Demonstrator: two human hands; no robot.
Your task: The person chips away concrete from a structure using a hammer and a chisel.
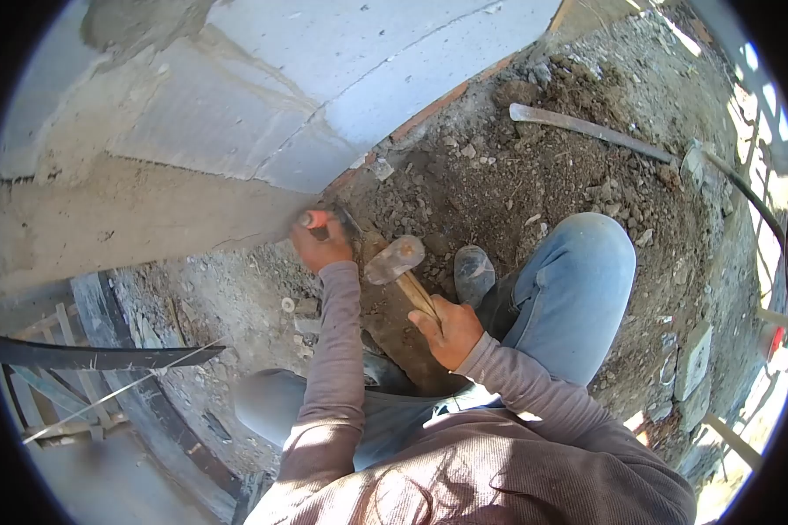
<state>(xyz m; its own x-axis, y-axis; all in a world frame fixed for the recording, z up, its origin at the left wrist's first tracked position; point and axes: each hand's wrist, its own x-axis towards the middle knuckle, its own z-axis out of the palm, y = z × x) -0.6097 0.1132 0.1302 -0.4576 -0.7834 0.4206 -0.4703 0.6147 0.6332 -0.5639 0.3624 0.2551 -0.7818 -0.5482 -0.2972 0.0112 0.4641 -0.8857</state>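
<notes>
My left hand (320, 246) grips a chisel with an orange handle (317, 219), its tip set against the foot of a grey block wall (263, 96). A wooden-handled hammer is held in my right hand (447, 329); its metal head (396, 259) hangs just right of the left hand, a little above the ground. I crouch in blue jeans, with my shoe (474, 274) planted in the rubble beside the hammer.
Loose earth and stones (534, 175) cover the ground. A long metal bar (587, 129) lies across the dirt at the upper right. A concrete ledge (105, 227) runs below the wall on the left. Flat slabs (693, 359) lie at the right, and a black rail (87, 357) crosses the lower left.
</notes>
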